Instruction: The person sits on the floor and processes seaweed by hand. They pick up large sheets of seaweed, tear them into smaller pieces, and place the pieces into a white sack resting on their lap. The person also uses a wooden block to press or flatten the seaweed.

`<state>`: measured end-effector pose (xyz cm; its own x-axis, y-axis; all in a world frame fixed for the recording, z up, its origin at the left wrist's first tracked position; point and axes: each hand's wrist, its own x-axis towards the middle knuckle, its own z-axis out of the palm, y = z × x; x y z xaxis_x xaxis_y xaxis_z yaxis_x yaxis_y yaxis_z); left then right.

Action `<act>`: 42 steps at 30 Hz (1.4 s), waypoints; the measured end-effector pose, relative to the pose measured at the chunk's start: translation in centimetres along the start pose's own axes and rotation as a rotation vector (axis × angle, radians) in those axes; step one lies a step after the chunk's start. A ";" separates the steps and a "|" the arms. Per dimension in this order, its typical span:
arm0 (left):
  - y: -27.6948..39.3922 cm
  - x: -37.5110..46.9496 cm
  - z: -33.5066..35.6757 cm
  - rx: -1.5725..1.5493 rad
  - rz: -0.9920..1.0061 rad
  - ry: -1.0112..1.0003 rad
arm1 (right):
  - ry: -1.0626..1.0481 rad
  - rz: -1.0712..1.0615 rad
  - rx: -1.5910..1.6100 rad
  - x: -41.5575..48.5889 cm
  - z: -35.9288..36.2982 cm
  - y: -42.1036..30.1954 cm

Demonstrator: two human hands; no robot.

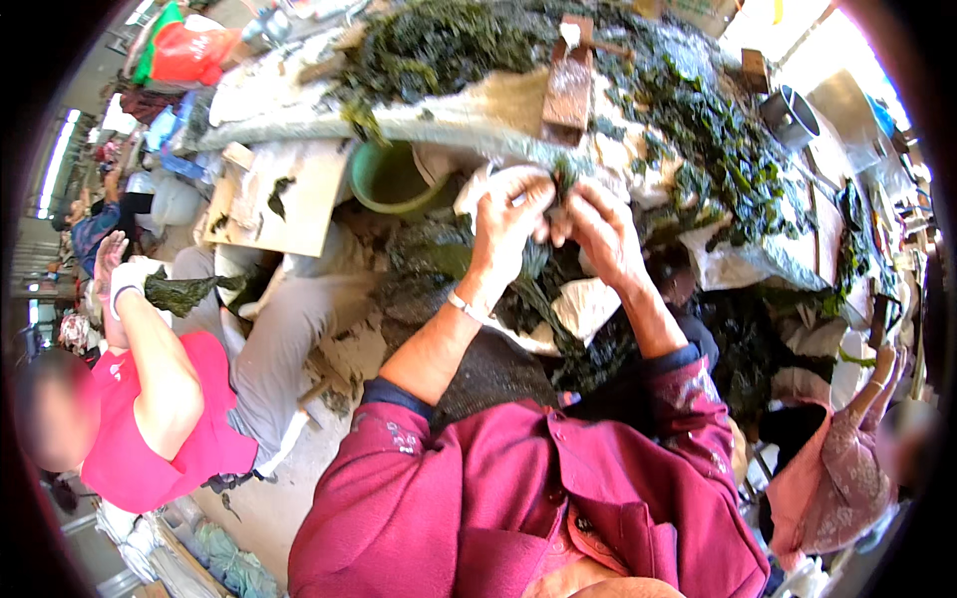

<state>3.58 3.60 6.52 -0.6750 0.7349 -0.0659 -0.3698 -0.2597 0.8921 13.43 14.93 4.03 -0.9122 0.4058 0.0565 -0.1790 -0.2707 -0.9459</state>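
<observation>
My left hand (516, 202) and my right hand (602, 224) meet just off the table's near edge, fingers pinched on a dark green strip of seaweed (564, 176). One end of the strip sticks up between the fingertips. More seaweed (534, 261) hangs below my hands; which part joins the held strip is hidden by my fingers. Beyond them, a brown wooden block (567, 93) lies on the table. A large heap of wet seaweed (448, 45) covers the far side, and another heap (725, 149) spreads to the right.
Left of my hands stands a green bucket (360, 179) beside a light wooden board (303, 202) with seaweed scraps. A co-worker in a pink shirt (172, 418) sits at left, a gloved hand holding seaweed (179, 293). Another person (837, 478) sits at right. A metal cylinder (791, 116) stands at the far right.
</observation>
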 end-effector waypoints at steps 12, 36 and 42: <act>3.5 0.5 -3.7 0.322 0.088 -0.189 | -0.003 -0.008 -0.170 -2.5 -1.7 -3.4; 3.8 13.2 -1.0 0.880 0.501 -0.188 | 0.290 -0.198 -0.926 11.4 -5.5 -5.6; 1.9 18.8 -2.2 1.019 0.750 0.056 | 0.360 -0.272 -1.331 16.7 -5.8 -5.1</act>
<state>-11.19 15.52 5.96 -0.5401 0.5832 0.6067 0.7551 0.0176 0.6553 1.21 28.16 7.93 -0.7263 0.5646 0.3920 0.3314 0.7873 -0.5200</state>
